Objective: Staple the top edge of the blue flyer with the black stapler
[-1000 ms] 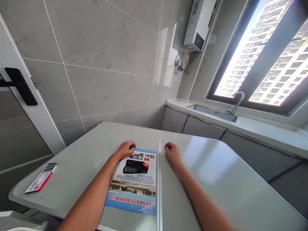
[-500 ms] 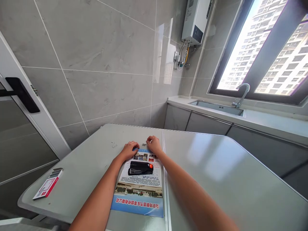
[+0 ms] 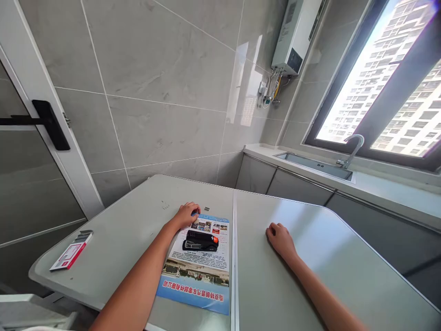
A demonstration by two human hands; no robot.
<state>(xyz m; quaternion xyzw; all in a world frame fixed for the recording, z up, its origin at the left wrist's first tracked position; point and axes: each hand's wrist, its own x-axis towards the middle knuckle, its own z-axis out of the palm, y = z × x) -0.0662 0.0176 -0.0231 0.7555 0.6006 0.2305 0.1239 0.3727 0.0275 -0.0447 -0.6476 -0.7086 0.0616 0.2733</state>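
A printed flyer (image 3: 201, 271) with a blue lower band lies on the grey table (image 3: 310, 276). On its middle rests a black stapler (image 3: 200, 240) with an orange tip. My left hand (image 3: 186, 214) presses on the flyer's top left corner, fingers curled. A small strip of staples (image 3: 206, 208) lies just beyond the flyer's top edge. My right hand (image 3: 280, 239) rests on the bare table to the right of the flyer, fingers curled under, with nothing visible in it.
A red and white small box (image 3: 70, 255) lies near the table's left edge. A seam (image 3: 234, 257) runs down the table beside the flyer. Behind are a tiled wall, a door with a black handle (image 3: 51, 125), a sink with faucet (image 3: 349, 149) and a window.
My right hand has drawn back from the flyer's top edge to the bare table on the right. A small staple strip now shows where it was. My left hand stays put.
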